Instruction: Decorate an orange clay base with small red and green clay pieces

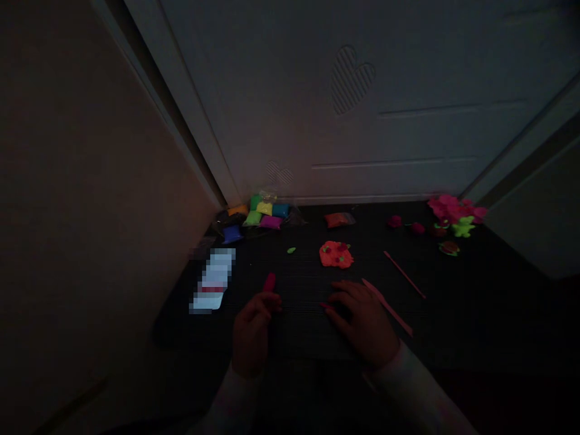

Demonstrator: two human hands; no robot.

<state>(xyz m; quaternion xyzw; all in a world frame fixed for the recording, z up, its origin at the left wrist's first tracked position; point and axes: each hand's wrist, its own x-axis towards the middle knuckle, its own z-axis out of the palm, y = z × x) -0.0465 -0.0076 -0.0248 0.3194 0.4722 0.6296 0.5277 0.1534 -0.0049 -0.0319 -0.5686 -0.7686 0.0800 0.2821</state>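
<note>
In the dim light, my left hand [254,326] is closed around a lump of dark pink modelling clay [270,281], whose top end sticks out past the fingers. My right hand [360,317] rests low over the dark table, with thumb and fingertips closed at a tiny bit of pink clay [325,306]. Beyond it lies a flat orange clay piece [334,257] dotted with red and green bits. A small green clay leaf [291,250] sits to the left of that piece. Touching or just beside my right hand is a pink flat modelling tool [394,314].
Several bright clay packets [265,209] are piled at the back left, with an orange packet [338,220] apart from them. A lit, blurred-out phone [214,281] lies left. A thin pink stick tool [405,275] and several small clay figures [463,226] are right. A white door panel [290,133] stands behind.
</note>
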